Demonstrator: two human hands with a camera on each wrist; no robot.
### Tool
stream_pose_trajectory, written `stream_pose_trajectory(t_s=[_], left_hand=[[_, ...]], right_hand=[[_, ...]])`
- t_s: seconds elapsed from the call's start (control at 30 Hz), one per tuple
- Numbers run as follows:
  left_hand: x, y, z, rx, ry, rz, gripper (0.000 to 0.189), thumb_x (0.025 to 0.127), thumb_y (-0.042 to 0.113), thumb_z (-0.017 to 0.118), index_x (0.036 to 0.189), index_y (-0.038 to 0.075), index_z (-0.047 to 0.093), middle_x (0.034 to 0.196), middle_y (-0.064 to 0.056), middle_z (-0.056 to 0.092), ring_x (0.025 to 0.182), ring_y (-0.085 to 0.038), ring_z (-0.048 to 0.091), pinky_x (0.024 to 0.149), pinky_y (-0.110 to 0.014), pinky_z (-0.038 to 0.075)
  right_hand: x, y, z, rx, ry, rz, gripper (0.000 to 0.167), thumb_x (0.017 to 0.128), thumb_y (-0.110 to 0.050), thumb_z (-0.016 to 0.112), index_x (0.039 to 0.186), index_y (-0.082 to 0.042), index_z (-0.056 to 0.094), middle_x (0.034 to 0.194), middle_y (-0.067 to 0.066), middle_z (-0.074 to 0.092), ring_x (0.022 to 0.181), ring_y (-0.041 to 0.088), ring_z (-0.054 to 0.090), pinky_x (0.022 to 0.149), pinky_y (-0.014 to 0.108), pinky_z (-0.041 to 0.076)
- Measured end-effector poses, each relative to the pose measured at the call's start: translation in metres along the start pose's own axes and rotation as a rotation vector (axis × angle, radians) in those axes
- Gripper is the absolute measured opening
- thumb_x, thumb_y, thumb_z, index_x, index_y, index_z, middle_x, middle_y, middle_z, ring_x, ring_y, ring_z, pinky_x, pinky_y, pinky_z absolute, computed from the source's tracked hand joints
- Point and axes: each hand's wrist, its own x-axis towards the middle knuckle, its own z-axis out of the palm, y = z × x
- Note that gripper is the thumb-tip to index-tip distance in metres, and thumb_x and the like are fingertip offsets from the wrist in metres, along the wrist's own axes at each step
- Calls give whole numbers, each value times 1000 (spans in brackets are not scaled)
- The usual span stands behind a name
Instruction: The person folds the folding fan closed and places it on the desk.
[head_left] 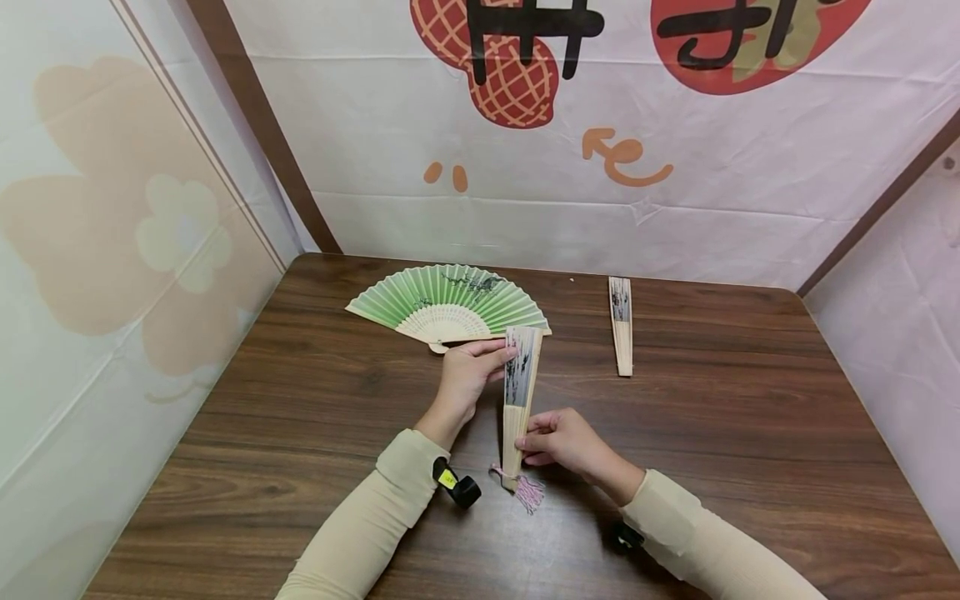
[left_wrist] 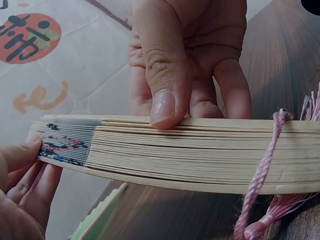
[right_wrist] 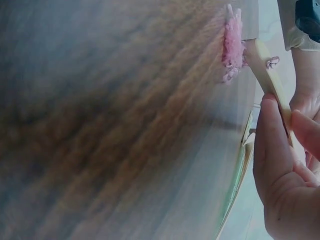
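Between both hands is a folded fan (head_left: 517, 392) with pale wooden ribs and a grey printed leaf, held up off the table. My left hand (head_left: 463, 379) pinches its upper, printed end. Lower down, my right hand (head_left: 566, 446) pinches the ribs between thumb and fingers, as the right wrist view also shows. A pink tassel (head_left: 529, 493) hangs from the fan's narrow end on a pink cord (left_wrist: 260, 185). Behind my left hand, a green fan (head_left: 457, 300) with dark printing lies spread on the table.
Another folded fan (head_left: 621, 325) lies at the back right of the brown wooden table (head_left: 750, 433). Printed white cloth walls (head_left: 525, 225) stand along the back and both sides. Each wrist wears a small black camera (head_left: 463, 490).
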Motion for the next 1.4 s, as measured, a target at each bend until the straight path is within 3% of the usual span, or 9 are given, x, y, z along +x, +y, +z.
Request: stream_pose_trajectory(t_s=[0.83, 1.17, 1.4], left_hand=[[-2, 0, 3, -3, 16, 17, 26, 84, 4, 78, 106, -9, 73, 86, -1, 76, 71, -3, 68, 62, -18, 61], [4, 5, 1, -87, 105, 27, 27, 83, 4, 79, 105, -10, 72, 88, -5, 75, 72, -7, 70, 67, -22, 63], [7, 11, -1, -141, 173, 33, 30, 83, 5, 80, 108, -9, 72, 79, 4, 73, 69, -3, 68, 62, -18, 61]], right_hand=[[-1, -1, 2, -5, 22, -2, 23, 90, 0, 68, 104, 18, 66, 83, 3, 74, 72, 7, 66, 73, 31, 65], [-1, 0, 3, 45, 177, -13, 26, 87, -1, 72, 105, 17, 68, 86, 14, 76, 67, 11, 70, 67, 30, 65], [-4, -2, 4, 82, 193, -30, 29, 87, 1, 72, 108, 19, 66, 89, 23, 75, 69, 15, 73, 69, 35, 65]])
